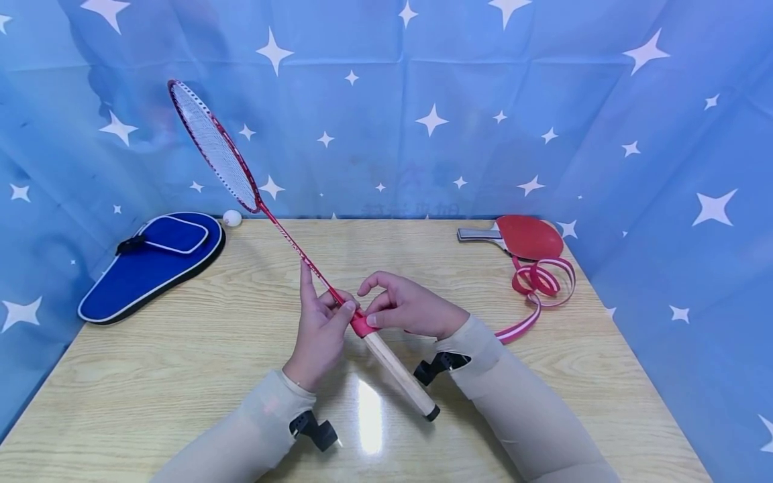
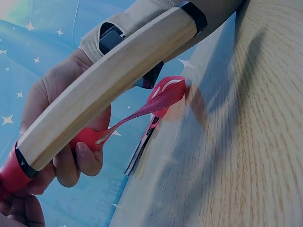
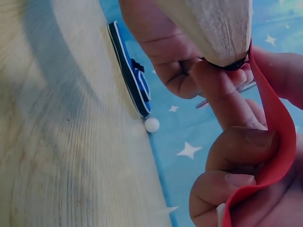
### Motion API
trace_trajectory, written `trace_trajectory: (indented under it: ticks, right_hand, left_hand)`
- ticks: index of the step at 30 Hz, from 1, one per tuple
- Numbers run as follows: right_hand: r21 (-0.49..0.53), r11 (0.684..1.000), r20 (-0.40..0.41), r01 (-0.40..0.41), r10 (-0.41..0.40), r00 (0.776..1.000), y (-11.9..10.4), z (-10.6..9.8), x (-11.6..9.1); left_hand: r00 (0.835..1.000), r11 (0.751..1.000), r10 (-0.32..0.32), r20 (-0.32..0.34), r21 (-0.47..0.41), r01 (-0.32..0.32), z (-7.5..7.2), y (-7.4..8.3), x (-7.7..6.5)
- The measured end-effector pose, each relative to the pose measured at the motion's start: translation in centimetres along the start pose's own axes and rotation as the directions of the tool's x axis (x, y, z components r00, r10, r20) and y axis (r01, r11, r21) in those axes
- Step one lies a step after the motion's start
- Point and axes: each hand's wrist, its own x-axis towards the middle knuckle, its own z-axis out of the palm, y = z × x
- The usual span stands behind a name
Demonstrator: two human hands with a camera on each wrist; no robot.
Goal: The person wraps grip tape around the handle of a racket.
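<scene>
A badminton racket (image 1: 279,228) with a red frame slants across the head view, its strung head up at the left. Its handle (image 1: 398,372) is bare pale wood with a black end cap. My left hand (image 1: 317,335) grips the red shaft just above the handle, index finger stretched along it. Red grip tape (image 1: 362,325) wraps the handle's upper end, where my right hand (image 1: 417,310) pinches it with the thumb. In the right wrist view, the tape (image 3: 279,142) runs through the right hand's curled fingers. Its loose length (image 1: 521,329) trails to the table in curls.
A red table tennis bat (image 1: 531,236) lies at the back right, beside the tape curls. At the back left are a blue bat case (image 1: 151,268) and a white ball (image 1: 232,218). A blue starry curtain (image 1: 386,134) stands behind the wooden table (image 1: 181,376).
</scene>
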Motion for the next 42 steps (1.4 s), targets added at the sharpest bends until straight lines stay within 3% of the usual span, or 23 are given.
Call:
trace_trajectory:
  ticks: [9,22,29,35,42]
  right_hand:
    - [0.043,0.999,0.024,-0.011,0.010,1.000,0.05,0.07,0.02]
    - [0.071,0.997,-0.003,0.029,-0.029,1.000,0.06,0.59,0.09]
    - [0.046,0.998,0.027,0.046,-0.047,0.999,0.06,0.13,-0.09]
    - [0.071,0.996,0.070,0.054,-0.059,0.996,0.01,0.18,-0.14]
    - [0.045,0.996,0.060,0.074,-0.076,0.995,0.02,0.36,-0.01]
  left_hand:
    - [0.999,0.998,0.016,0.029,-0.056,-0.014,0.02,0.01,-0.10]
    - [0.997,0.992,0.023,0.067,0.125,-0.031,-0.15,0.18,0.03]
    - [0.997,0.997,0.003,0.072,0.080,-0.009,-0.08,0.35,-0.06]
    - [0.998,0.996,-0.015,0.058,0.089,0.010,-0.05,0.35,-0.23]
    - [0.999,0.995,-0.025,0.040,0.096,0.021,-0.09,0.18,-0.20]
